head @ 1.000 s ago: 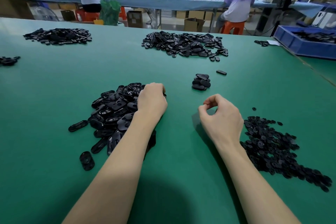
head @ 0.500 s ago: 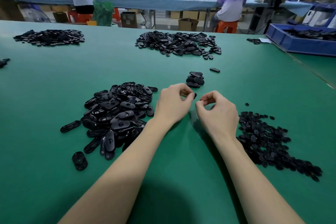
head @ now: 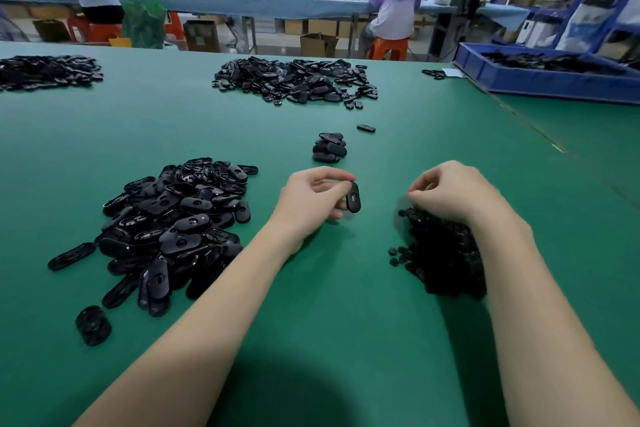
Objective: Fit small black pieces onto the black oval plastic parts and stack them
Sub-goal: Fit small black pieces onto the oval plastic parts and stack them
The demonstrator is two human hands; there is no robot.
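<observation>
**On the green tabletop: one oval part held up, piles on both sides**

On the green tabletop (head: 329,305) there's a wide bare strip running between the two forearms toward the near edge, plenty of room there. To the left sits the big heap of oval parts (head: 173,218), with a few strays spilled off its near-left side. On the right is the pile of small black pieces (head: 440,253), partly hidden under the right forearm. Just beyond the hands is a short stack of finished ovals (head: 329,148), with a single loose oval (head: 366,128) a bit farther out. Another spread of ovals (head: 294,80) lies near the far edge, and a blue bin (head: 554,83) sits at the far right corner.

The left hand (head: 311,201) pinches one oval part (head: 353,197) between thumb and fingertips, lifted just off the surface. It's standing on edge, long axis roughly vertical in the view, its recessed face turned right.

The right hand (head: 450,191) hovers over the top of the small-pieces pile, fingers curled in toward the thumb. It's blurry, so I can't tell whether it's got a piece in there.
</observation>
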